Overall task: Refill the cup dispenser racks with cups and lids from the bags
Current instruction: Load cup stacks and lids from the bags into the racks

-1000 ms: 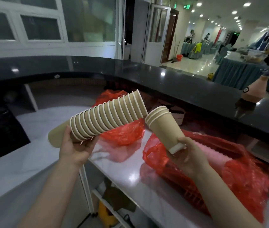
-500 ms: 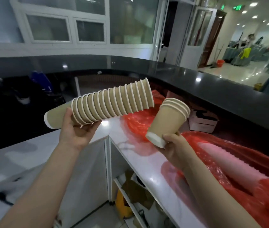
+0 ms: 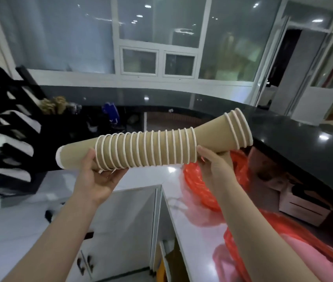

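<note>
A single wide-angle view, worn on the person's head, looks forward and down along both forearms. It sits close: the stack of cups (image 3: 147, 150) fills mid-frame. The white tabletop (image 3: 192, 226) runs from centre toward 5 o'clock, the black rack (image 3: 9, 127) lies at 9 o'clock, and the windows (image 3: 157, 62) stand at 12 o'clock. Straight edges bow near the borders.

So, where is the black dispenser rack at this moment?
In the head view the black dispenser rack stands at the far left on the white counter, left of the cup stack that the left hand holds.
</note>
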{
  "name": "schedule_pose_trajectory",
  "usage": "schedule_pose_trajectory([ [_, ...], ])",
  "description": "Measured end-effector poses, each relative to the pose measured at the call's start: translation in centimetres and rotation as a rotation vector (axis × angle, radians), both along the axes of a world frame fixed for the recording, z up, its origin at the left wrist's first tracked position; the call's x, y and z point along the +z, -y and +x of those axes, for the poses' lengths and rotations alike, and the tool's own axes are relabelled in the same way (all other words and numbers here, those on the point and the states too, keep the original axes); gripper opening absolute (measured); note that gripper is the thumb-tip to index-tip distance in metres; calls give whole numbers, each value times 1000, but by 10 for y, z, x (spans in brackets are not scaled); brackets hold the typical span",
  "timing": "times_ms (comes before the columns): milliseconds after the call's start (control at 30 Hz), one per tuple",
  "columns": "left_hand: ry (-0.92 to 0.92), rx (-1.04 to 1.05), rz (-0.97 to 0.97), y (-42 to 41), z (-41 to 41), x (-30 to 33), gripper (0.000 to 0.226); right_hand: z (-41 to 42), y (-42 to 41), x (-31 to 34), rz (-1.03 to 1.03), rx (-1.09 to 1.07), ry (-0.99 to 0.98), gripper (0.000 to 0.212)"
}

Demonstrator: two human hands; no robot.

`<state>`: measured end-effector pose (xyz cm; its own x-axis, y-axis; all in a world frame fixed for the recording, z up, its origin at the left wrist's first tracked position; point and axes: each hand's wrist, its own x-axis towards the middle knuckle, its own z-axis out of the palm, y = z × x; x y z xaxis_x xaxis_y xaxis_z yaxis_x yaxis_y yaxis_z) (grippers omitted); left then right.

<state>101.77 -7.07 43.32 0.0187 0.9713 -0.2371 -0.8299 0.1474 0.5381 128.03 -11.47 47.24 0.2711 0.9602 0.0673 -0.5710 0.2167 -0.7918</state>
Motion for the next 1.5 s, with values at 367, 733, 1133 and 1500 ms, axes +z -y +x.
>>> schedule_pose_trajectory([
  [367,-102,259,288,57,-82,33,57,-99,-25,32,120,333,-219,91],
  [733,-23,606,285,135,-242,62,67,-286,-33,61,108,635,-220,81],
  [1133,-50,802,294,210,-481,98,60,-563,9,71,112,783,-130,51],
  [1500,-230,874,250,188,-625,133,45,-709,-39,75,-60,643,84,39],
])
